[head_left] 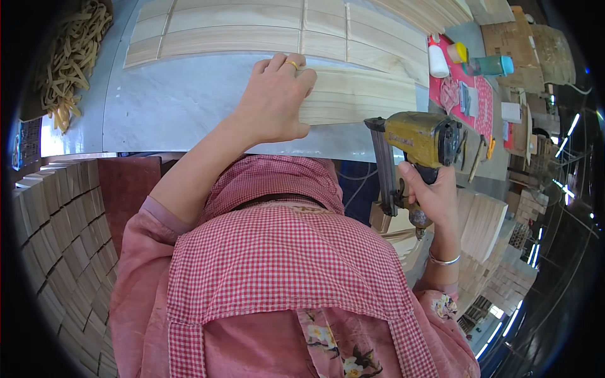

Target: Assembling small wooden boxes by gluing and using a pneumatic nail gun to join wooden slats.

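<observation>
My left hand [272, 101] grips the left end of a pale wooden board [359, 94] near the table's front edge. Its fingers curl over the far side and the thumb is at the near side. In my right hand [435, 198] is a yellow and black nail gun [419, 132], held by its handle, with its long dark magazine hanging down on the left. The tool's nose is just in front of the board's near right corner; whether they touch I cannot tell. Beyond my left hand, thin wooden panels [233, 28] lie in a row across the table.
The pale grey table [170, 101] spans the front. At its right stand a teal bottle [491, 65], a white bottle [437, 61] and a yellow-lidded jar [458, 53] on a red cloth. Rubber-band-like strips [72, 57] heap at far left. Wood stacks [63, 239] rise beside me.
</observation>
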A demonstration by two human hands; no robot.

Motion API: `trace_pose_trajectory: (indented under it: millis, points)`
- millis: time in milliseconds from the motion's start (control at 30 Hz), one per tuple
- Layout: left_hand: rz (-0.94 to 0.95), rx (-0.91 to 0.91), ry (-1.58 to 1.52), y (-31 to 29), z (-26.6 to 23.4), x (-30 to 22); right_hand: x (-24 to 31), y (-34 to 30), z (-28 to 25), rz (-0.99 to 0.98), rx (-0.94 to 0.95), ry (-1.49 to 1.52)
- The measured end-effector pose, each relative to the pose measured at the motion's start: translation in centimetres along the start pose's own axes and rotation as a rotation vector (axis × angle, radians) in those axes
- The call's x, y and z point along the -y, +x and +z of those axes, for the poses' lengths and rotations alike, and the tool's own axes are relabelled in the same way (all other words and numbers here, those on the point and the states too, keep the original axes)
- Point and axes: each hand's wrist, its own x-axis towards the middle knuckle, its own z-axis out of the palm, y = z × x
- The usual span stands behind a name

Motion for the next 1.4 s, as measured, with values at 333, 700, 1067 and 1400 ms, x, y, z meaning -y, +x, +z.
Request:
trace_pose_trajectory:
  millis: [333,700,1067,1400]
  points:
    - [-0.066,0.074,-0.124,0.1,-0.3,0.4,0.3,-0.4,1.1,-0.028,-0.054,-0.078]
    - [0.041,-0.053,-0.587,-3.5,0.1,4.6,3.2,-1.8,3.8,-0.093,-0.008,-0.048]
    - [0.054,-0.150,-0.647,-3.4,2.0,4.3,5.1,-2.2,7.3,-0.151,0.127,-0.055]
    - [0.086,-0.233,-0.630,-3.2,2.5,4.4,5.2,-2.5,8.3,-0.109,0.079,-0.049]
